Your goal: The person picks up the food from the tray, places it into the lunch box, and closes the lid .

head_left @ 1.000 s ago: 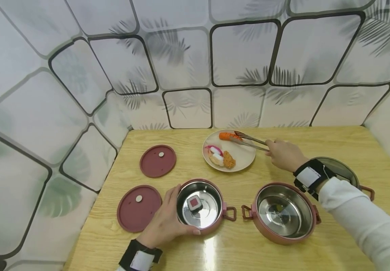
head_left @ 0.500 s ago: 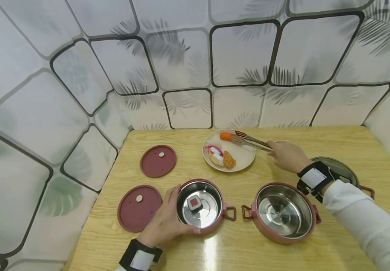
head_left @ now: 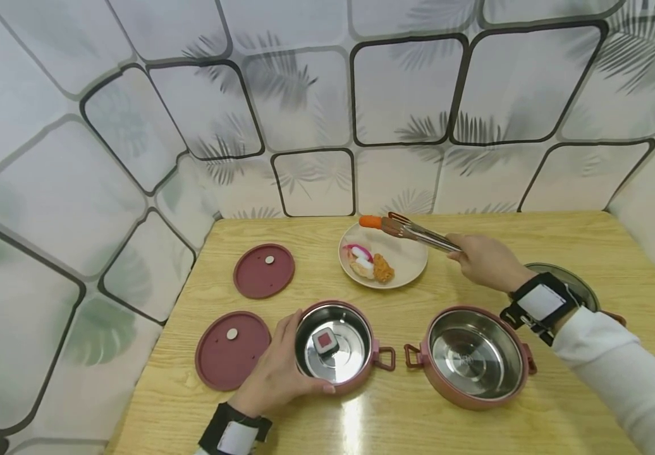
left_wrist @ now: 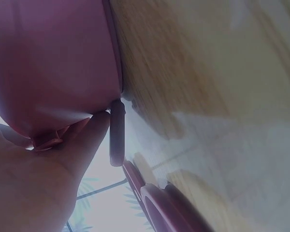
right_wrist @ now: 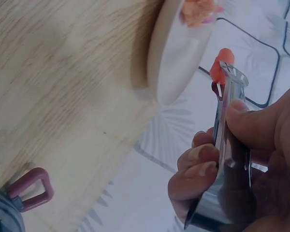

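Right hand [head_left: 489,262] wrapped round slim silver metal tongs [head_left: 441,242] pinching an orange carrot-shaped piece [head_left: 370,222] over the 11 o'clock side of a round cream plate [head_left: 410,265]. Left hand [head_left: 282,366], thumb and fingers spread, curves round a round pink steel-lined pot [head_left: 355,383], plate's 7 o'clock. Likely failure: squeeze slackens, piece slips. Right-wrist view shows it clear of the plate; head view leaves height doubtful.

My right hand [head_left: 489,260] is gripping just right of the plate [head_left: 406,264], fingers [right_wrist: 195,176] curling opposite the thumb [right_wrist: 249,125], forearm [head_left: 606,360] slanting back toward me. My left hand [head_left: 279,366] is curving, thumb apart from fingers, nearer me and left of the plate.
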Available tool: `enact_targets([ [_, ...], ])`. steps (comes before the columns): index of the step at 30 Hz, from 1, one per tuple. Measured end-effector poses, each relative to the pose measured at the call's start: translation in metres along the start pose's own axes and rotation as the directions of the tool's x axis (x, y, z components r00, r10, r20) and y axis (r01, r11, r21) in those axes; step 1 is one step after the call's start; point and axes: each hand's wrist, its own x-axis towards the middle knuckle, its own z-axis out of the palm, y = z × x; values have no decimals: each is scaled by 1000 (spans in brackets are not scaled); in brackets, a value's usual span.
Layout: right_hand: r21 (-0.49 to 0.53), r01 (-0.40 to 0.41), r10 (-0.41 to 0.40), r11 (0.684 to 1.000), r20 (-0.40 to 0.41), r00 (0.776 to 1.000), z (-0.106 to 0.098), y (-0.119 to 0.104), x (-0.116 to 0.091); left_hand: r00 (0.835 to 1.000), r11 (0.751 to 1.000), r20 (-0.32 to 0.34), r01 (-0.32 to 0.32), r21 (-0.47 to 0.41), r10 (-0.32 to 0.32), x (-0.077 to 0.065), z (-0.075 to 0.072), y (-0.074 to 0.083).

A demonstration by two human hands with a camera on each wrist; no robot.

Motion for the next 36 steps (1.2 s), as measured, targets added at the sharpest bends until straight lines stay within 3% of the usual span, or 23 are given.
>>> enact_targets([
  [4, 20, 31, -31, 999, -20, 999, -5, -6, -3, 1000, 1000, -3, -4, -3, 4, 0, 0, 0],
  [11, 51, 179, -175, 983, -75, 982, -15, -30, -14, 1000, 1000, 9, -11, 2, 11, 0, 1, -1],
  [21, 116, 263, -267, 958, 25, 963, -26, -66, -39, 1000, 1000, -7, -13, -2, 13, 0, 2, -1],
  [36, 85, 460, -467, 884, 142, 873, -23, -93, -62, 1000, 1000, 3, -11, -15, 11, -1, 1, -1],
])
